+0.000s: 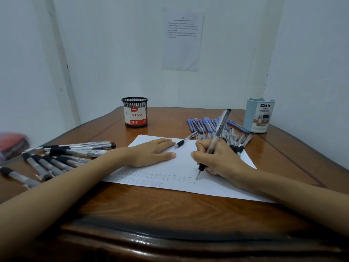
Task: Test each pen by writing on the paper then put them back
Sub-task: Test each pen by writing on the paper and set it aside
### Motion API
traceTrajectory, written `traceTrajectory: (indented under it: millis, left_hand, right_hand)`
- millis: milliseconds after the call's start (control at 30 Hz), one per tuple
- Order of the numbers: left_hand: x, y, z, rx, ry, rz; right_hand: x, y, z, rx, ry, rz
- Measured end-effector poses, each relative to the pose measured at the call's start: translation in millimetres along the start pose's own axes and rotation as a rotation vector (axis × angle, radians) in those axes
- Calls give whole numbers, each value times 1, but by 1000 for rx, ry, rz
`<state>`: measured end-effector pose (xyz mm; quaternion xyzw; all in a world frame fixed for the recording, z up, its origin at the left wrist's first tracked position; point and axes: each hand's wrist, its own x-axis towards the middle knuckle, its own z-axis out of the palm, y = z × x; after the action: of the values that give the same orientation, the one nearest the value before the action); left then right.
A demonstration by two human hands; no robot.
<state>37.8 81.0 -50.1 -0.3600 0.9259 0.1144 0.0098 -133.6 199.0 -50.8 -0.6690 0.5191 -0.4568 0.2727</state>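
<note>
Our right hand (217, 159) is gripping a ballpoint pen (217, 133), with fingers and thumb curling round it just above its black rubber grip. The clear barrel is slanting up and away, and the tip is touching the white paper (222, 188) at the end of a row of faint test marks. Our left hand (151, 152) is lying flat on the sheet, fingers straight, holding nothing. The paper is resting on a wooden table (170, 210). Black-grip pens (56, 163) are lying to the left, and blue pens (204, 124) are lying beside a pale blue desk organizer (258, 116).
</note>
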Motion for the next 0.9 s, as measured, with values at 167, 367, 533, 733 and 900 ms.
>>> traceTrajectory:
  millis: [167,367,533,733,900]
  left_hand:
    - [0,-2,1,-1,5,2]
    - [-1,-1,0,0,-4,2]
    - [0,-1,0,-1,-4,-6]
    - [0,-1,0,-2,-6,-5]
    - [0,0,-2,-8,-14,-7]
  right_hand:
    - [-2,-3,2,-4,26,-34]
    - [-4,-12,-5,213,7,117]
    - [-3,-12,-7,251,-10,172]
    - [-4,-14,-7,250,9,132]
    - [-3,-10,-9,199,23,134]
